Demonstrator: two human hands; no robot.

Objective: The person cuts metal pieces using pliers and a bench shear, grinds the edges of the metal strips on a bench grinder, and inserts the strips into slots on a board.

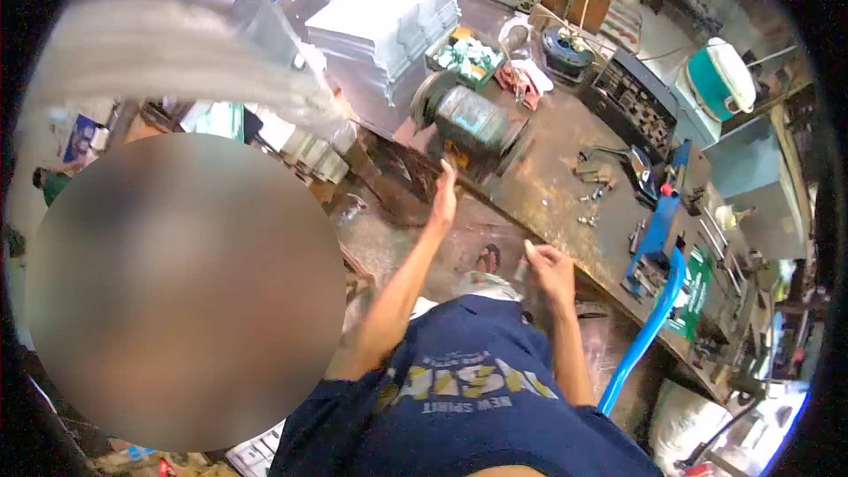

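Navy T-shirt (477, 380) fabric lies nearest, with the two hands apart beyond it. The left hand (446, 200) is spread flat, fingers extended, near the bench grinder (473, 119) on the left of the workbench (549, 199). The right hand (552, 274) is curled by the bench's near edge; whether it grips anything, I cannot tell. Working well here probably means keeping fingertips clear of the grinder's wheels.

Workshop, I'd say. Grinder (473, 119) on the bench (552, 203) by its near edge; blue lever (649, 327) sticking out past that edge further along. Metal bits (594, 184) loose mid-top, slotted black rack (625, 102) toward the far edge. Top's stained.
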